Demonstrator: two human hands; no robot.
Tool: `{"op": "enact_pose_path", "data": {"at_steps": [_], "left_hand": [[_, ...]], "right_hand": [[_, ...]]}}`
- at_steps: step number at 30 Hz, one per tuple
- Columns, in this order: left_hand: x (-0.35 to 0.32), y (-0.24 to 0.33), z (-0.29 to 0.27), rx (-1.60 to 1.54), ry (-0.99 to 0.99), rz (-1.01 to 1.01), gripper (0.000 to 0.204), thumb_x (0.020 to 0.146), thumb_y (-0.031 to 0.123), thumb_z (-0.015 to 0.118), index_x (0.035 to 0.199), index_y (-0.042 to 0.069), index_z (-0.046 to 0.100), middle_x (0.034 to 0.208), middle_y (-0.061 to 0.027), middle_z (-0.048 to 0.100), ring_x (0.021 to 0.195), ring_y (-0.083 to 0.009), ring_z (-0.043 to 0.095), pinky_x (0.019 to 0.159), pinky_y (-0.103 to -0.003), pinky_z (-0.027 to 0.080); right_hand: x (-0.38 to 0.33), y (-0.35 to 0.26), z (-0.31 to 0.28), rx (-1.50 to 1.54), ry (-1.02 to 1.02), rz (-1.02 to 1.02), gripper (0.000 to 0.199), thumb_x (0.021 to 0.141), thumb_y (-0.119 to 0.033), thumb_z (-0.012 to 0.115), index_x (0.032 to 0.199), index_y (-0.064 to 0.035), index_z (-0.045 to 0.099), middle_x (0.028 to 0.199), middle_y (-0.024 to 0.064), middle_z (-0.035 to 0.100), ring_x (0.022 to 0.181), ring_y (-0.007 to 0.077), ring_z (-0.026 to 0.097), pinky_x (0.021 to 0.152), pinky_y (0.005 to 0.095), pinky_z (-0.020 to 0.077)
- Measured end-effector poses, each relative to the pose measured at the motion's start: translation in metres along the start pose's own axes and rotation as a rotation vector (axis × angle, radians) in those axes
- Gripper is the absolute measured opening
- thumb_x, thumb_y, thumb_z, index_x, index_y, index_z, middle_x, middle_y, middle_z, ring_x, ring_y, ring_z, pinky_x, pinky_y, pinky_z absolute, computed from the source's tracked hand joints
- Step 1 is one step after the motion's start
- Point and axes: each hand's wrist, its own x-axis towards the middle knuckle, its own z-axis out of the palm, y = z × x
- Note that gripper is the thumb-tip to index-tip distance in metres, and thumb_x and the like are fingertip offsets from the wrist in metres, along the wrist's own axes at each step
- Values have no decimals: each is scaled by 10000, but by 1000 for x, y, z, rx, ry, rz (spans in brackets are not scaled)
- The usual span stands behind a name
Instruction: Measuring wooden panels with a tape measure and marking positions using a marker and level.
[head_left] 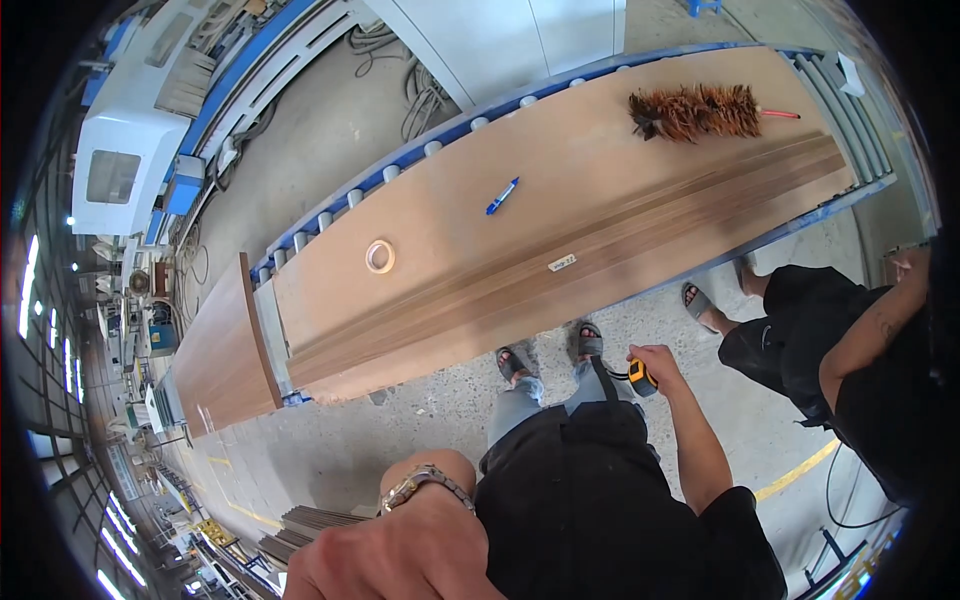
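Note:
My right hand is closed on a yellow and black tape measure, held beside my right hip, apart from the board. Very close at the lower left is my left hand, with a metal watch on its wrist. Its fingers run out of the picture's lower edge. Ahead lies a long light-brown board on a roller conveyor. Dark wood strips lie lengthwise along its near side, with a small pale label on them. A tape roll, blue marker and brown feather duster rest on the board.
Bare metal rollers show at the conveyor's right end. A brown panel stands beyond its left end. Another person in black is close on my right. White machinery and cables lie across the conveyor. Stacked strips are at lower left.

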Motion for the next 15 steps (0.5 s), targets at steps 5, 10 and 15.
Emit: {"op": "enact_pose_path", "data": {"at_steps": [5,10,15], "left_hand": [[1,9,-1,21,29,-4,35,857,-16,512,851,-22,546,535,-88,502,457,-178,490,745,-429,590],[4,18,10,-146,-11,-11,56,867,23,523,857,-24,550,537,-101,514,460,-186,504,711,-447,589],[-3,47,43,-208,-25,-79,129,876,104,548,835,-18,541,533,-124,537,454,-203,526,683,-478,591]], "right_hand": [[8,1,-1,18,68,-65,326,871,-305,696,793,9,731,717,68,668,648,139,599,624,287,471],[-6,19,-4,37,135,-67,320,892,-305,703,822,6,728,747,64,674,655,140,617,628,286,480],[-56,47,20,65,317,-79,311,872,-320,720,829,-12,742,742,56,675,663,134,608,625,295,484]]}}
